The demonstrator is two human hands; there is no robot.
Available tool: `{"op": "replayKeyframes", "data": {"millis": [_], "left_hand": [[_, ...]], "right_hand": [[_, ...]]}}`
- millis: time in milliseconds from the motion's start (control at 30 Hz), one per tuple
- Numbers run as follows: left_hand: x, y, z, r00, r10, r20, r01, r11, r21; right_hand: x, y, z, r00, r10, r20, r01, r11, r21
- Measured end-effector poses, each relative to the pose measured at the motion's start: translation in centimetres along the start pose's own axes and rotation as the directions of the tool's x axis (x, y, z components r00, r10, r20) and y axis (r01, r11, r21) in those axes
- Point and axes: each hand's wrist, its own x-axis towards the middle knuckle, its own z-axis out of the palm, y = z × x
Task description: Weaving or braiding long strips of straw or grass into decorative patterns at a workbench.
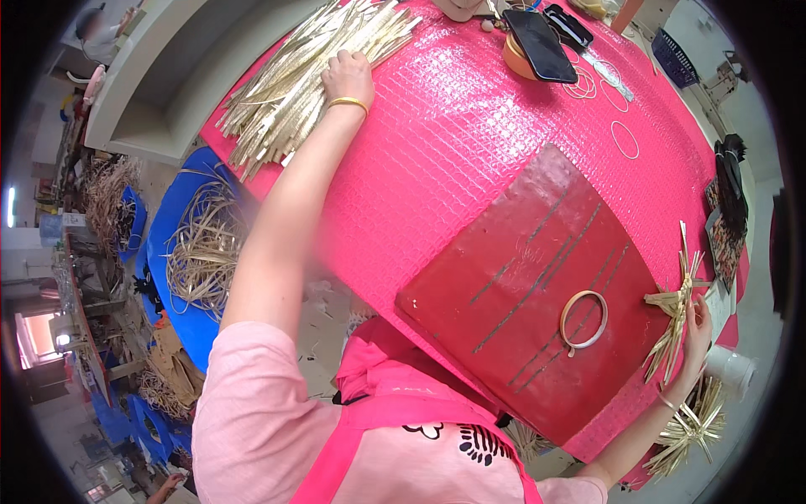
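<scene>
Gold strips [273, 105] on pink tabletop [403, 193]; shelf [138, 59] alongside.

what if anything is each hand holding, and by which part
The right hand holds a woven gold piece by its right side, near the middle. The left hand is on the gold strips; whether it grips any cannot be told.

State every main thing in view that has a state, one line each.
Left hand: fingers curled on the golden strips
Golden strips: loose, piled lengthwise
Right hand: holding the star-shaped piece
Star-shaped piece: ends loose, spread out
Phone: screen dark
Red board: lying flat on the pink cover
Ring: lying on the red board
Strips at left: tangled
</scene>
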Motion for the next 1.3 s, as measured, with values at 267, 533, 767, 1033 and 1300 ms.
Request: {"op": "replayKeyframes", "data": {"millis": [267, 533, 767, 1033, 1300], "left_hand": [[-7.3, 3.0, -8.9, 0.805, 0.322, 0.498, -0.045, 0.87, -0.49], [-5.3, 1.4, -9.4, 0.964, 0.236, 0.122, -0.104, 0.759, -0.643], [-6.2, 7.9, -7.9, 0.929, 0.285, 0.236, -0.039, 0.709, -0.704], [-6.5, 10.3, -6.0, 0.898, 0.339, 0.279, -0.147, 0.831, -0.536], [-5.6, 5.5, -15.8, 0.564, 0.663, 0.492, 0.66, -0.003, -0.751]], "right_hand": [[-6.9, -20.3, 4.4, 0.929, -0.305, 0.209, 0.289, 0.951, 0.108], [-7.5, -31.2, 12.3, 0.644, -0.486, 0.59, 0.439, 0.867, 0.235], [-0.9, -36.3, 23.2, 0.91, -0.323, 0.259, 0.35, 0.935, -0.065], [-0.4, -34.0, 20.3, 0.802, -0.31, 0.51, -0.103, 0.77, 0.629], [-7.5, -32.2, 13.7, 0.791, -0.371, 0.486, -0.348, 0.381, 0.857]]}}
